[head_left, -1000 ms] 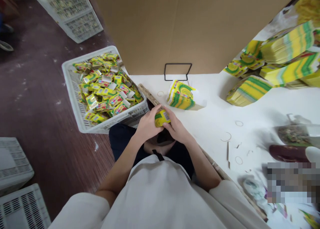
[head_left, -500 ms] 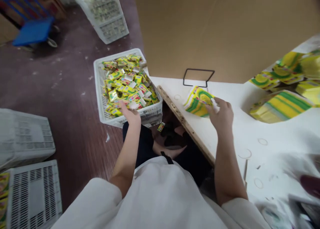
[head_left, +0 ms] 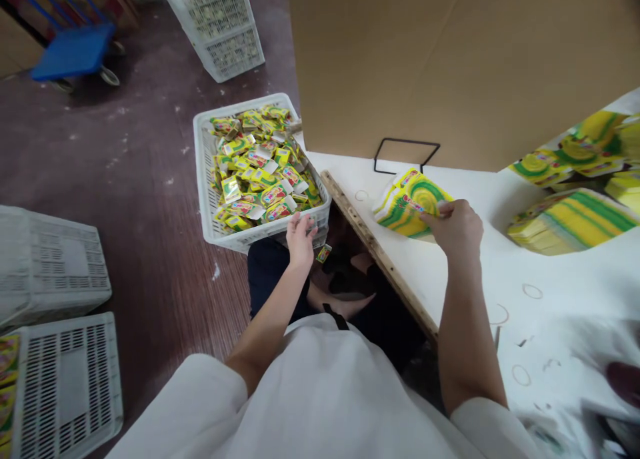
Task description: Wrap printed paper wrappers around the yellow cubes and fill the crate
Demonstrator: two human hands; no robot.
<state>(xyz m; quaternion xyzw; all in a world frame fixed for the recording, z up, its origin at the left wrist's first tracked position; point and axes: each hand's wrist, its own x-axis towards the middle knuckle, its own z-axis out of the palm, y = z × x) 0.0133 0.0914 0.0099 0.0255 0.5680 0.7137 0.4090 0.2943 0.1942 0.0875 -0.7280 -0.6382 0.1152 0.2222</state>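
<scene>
My right hand (head_left: 457, 227) is over the white table with its thumb and fingers pinched at the right edge of a stack of flat yellow-and-green printed cartons (head_left: 413, 202). My left hand (head_left: 301, 240) hangs by the front rim of a white plastic crate (head_left: 203, 192), its fingers loosely bent and apart, with nothing visible in it. Inside the crate lies a heap of small yellow-and-green boxes (head_left: 274, 193), some with white flaps sticking up. One small box (head_left: 324, 253) is below the crate's near corner.
A bent black wire stand (head_left: 406, 140) rises behind the carton stack, before a large cardboard sheet (head_left: 400, 59). More flat cartons (head_left: 570, 222) lie on the right of the table (head_left: 475, 299). A wooden strip (head_left: 375, 252) edges it. Crates (head_left: 65, 379) and a blue trolley (head_left: 75, 51) are left.
My left hand has moved from over the crate's boxes back toward me and rightward. My right hand stays at the carton stack; a white piece seen at its fingers before no longer shows.
</scene>
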